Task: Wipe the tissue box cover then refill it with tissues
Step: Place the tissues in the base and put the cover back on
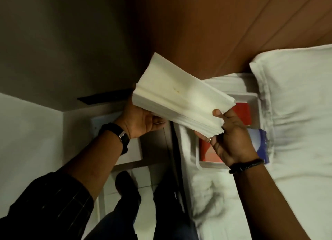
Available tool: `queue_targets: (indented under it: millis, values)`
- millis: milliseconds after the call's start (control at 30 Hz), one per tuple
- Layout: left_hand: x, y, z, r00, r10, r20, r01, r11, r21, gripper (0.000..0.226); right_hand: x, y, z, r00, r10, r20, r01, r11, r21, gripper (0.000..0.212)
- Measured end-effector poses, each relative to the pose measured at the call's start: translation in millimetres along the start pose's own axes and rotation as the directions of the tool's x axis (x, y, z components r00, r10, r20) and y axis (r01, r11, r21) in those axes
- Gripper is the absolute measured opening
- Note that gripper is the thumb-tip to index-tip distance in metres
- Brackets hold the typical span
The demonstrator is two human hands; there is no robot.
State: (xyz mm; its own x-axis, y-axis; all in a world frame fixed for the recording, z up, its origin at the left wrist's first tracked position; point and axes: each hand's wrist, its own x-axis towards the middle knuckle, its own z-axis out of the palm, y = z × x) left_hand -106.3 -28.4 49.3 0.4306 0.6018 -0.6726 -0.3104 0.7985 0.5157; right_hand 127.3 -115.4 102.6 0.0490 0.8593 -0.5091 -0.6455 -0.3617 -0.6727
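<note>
Above the bed (296, 150), tissue stack (179, 96) between both hands.

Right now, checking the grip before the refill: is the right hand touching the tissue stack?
Touching. The head view shows the right hand with its thumb on top of the tissue stack.

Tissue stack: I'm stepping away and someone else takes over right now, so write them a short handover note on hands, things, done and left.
Left hand: grips the far end of the tissue stack from below.
Right hand: holds the near end, thumb on top.
The stack is in the air over the bed edge, above a white tray with a red box in it; a blue packet lies beside.
Done: tissues taken out in hand. Whether the wiping is done cannot be told.
Left: load the stack into the cover.
</note>
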Motion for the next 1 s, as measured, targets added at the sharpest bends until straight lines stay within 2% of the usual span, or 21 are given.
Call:
queue_targets:
  millis: [100, 233, 300, 367, 433, 500, 567, 633, 667, 733, 833, 867, 933, 1000]
  values:
    - [-15.8, 4.6, -38.5, 0.999, -0.012, -0.046, 0.009, 0.998, -0.057, 0.058, 5.8, 13.8, 38.8, 0.994, 0.071, 0.083, -0.068, 0.997, -0.032, 0.04]
    - [-34.9, -3.0, -80.0, 0.988, -0.049, -0.149, 0.039, 0.997, -0.07, 0.067, 12.5, 35.0, 96.3, 0.96, 0.142, 0.24, -0.124, 0.988, -0.09, 0.045]
    - [-38.8, -11.1, -100.1, 0.99, -0.081, -0.117, 0.066, 0.99, -0.125, 0.075, 18.4, 49.3, 122.5, 0.933, 0.167, 0.318, -0.139, 0.984, -0.11, 0.043]
    - [-42.9, -14.6, -117.7, 0.996, -0.072, -0.06, 0.059, 0.979, -0.196, 0.072, 27.8, 63.2, 140.5, 0.916, 0.185, 0.356, -0.143, 0.98, -0.141, 0.04]
    - [-49.3, -12.4, -134.4, 0.999, -0.042, 0.009, 0.043, 0.955, -0.293, 0.071, 39.7, 74.9, 148.6, 0.926, 0.211, 0.314, -0.146, 0.965, -0.218, 0.037]
    - [-58.8, -4.8, -158.1, 0.997, 0.026, 0.074, 0.005, 0.917, -0.399, 0.073, 53.1, 90.3, 148.0, 0.944, 0.252, 0.213, -0.173, 0.927, -0.333, 0.035]
    - [-69.3, 6.6, -182.6, 0.988, 0.118, 0.095, -0.061, 0.882, -0.466, 0.086, 65.6, 106.9, 141.2, 0.95, 0.288, 0.118, -0.212, 0.875, -0.436, 0.033]
    - [-78.8, 21.8, -205.1, 0.976, 0.177, 0.127, -0.103, 0.888, -0.447, 0.096, 78.9, 127.4, 134.9, 0.952, 0.298, 0.076, -0.226, 0.846, -0.482, 0.032]
    - [-81.7, 28.2, -214.2, 0.973, 0.188, 0.13, -0.121, 0.907, -0.404, 0.091, 85.3, 138.3, 132.3, 0.954, 0.292, 0.069, -0.224, 0.845, -0.486, 0.032]
    - [-81.1, 34.4, -229.7, 0.984, 0.17, 0.054, -0.15, 0.95, -0.273, 0.067, 97.6, 159.4, 127.7, 0.959, 0.276, 0.061, -0.212, 0.844, -0.492, 0.031]
    - [-66.1, 26.3, -252.6, 0.979, 0.089, -0.182, -0.098, 0.994, -0.043, 0.026, 116.2, 199.1, 118.6, 0.958, 0.283, 0.041, -0.218, 0.816, -0.535, 0.038]
    - [-59.2, 19.3, -260.9, 0.961, 0.065, -0.27, -0.061, 0.998, 0.021, 0.022, 121.9, 213.2, 114.7, 0.956, 0.292, 0.03, -0.228, 0.801, -0.554, 0.041]
    - [-44.8, 1.3, -279.0, 0.912, 0.027, -0.409, 0.023, 0.993, 0.118, 0.032, 131.1, 241.1, 106.2, 0.952, 0.306, -0.01, -0.25, 0.756, -0.605, 0.044]
    - [-31.1, -17.9, -295.4, 0.87, 0.012, -0.493, 0.069, 0.987, 0.147, 0.038, 139.1, 268.1, 96.7, 0.957, 0.282, -0.067, -0.257, 0.718, -0.647, 0.038]
